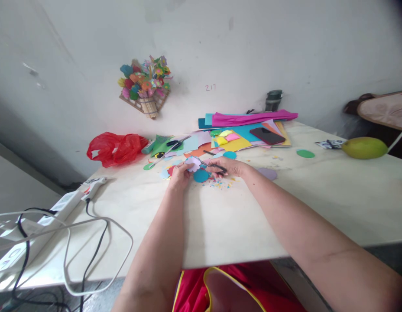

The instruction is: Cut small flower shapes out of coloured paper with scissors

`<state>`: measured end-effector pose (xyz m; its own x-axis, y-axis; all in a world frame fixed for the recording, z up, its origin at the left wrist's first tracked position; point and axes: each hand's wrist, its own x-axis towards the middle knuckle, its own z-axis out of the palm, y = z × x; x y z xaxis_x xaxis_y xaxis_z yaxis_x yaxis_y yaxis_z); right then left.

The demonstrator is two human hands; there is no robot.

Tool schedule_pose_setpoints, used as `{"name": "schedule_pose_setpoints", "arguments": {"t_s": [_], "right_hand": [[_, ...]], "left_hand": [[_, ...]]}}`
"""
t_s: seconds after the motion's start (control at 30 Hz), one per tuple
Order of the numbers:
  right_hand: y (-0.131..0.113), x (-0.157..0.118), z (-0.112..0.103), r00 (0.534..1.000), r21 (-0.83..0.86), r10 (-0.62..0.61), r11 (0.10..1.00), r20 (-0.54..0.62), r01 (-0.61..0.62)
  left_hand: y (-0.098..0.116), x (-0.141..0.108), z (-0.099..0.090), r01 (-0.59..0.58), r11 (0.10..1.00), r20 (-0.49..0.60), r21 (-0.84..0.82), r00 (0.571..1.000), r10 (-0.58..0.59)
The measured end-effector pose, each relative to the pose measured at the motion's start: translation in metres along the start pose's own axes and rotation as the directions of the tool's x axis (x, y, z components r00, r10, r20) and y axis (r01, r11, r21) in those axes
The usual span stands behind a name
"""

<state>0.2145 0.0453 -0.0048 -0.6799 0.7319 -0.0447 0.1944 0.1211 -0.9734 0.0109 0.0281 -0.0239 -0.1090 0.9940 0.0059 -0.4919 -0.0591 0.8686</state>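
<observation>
Between the thumb and fingers of my left hand (pixel 180 174) is a pale lilac paper flower (pixel 193 164) with a scalloped edge. My right hand (pixel 226 166) grips black-handled scissors (pixel 221 169), whose blades point left toward the paper's edge; I cannot tell whether they touch it. Just below them a blue paper circle (pixel 201 175) lies on the table, and small coloured paper scraps (pixel 222 183) are scattered to its right. Another blue circle (pixel 230 154) rests beyond my right hand. Some red paper (pixel 171 170) shows beside my left hand, partly hidden by it.
Coloured sheets (pixel 243 143), a phone (pixel 267 135) and a second pair of scissors (pixel 176 142) lie at the back. A red plastic bag (pixel 115 147) sits back left. Power strips (pixel 63 206) with loose cables (pixel 106 220) occupy the left edge. A yellow-green fruit-like object (pixel 364 147) lies at right.
</observation>
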Motion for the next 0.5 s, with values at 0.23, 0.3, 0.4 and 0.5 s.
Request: {"name": "schedule_pose_setpoints", "arguments": {"t_s": [0.23, 0.3, 0.4, 0.5], "right_hand": [[0.0006, 0.0001, -0.0001, 1.0, -0.021, -0.001, 1.0, 0.001, 0.001], [0.0011, 0.0002, -0.0006, 1.0, -0.024, -0.012, 1.0, 0.004, 0.012], [0.0002, -0.0002, -0.0005, 1.0, -0.023, -0.02, 1.0, 0.005, 0.02], [-0.0019, -0.001, 0.0001, 1.0, -0.02, -0.008, 1.0, 0.0, 0.008]], "left_hand": [[0.0003, 0.0, 0.0002, -0.001, 1.0, -0.007, 0.013, 1.0, 0.001], [0.0003, 0.0002, -0.0003, -0.002, 1.0, -0.004, 0.016, 1.0, 0.002], [0.0003, 0.0006, -0.0011, 0.002, 1.0, 0.001, 0.011, 1.0, -0.002], [-0.0001, 0.0016, -0.0021, 0.004, 1.0, -0.002, 0.015, 1.0, -0.004]]}}
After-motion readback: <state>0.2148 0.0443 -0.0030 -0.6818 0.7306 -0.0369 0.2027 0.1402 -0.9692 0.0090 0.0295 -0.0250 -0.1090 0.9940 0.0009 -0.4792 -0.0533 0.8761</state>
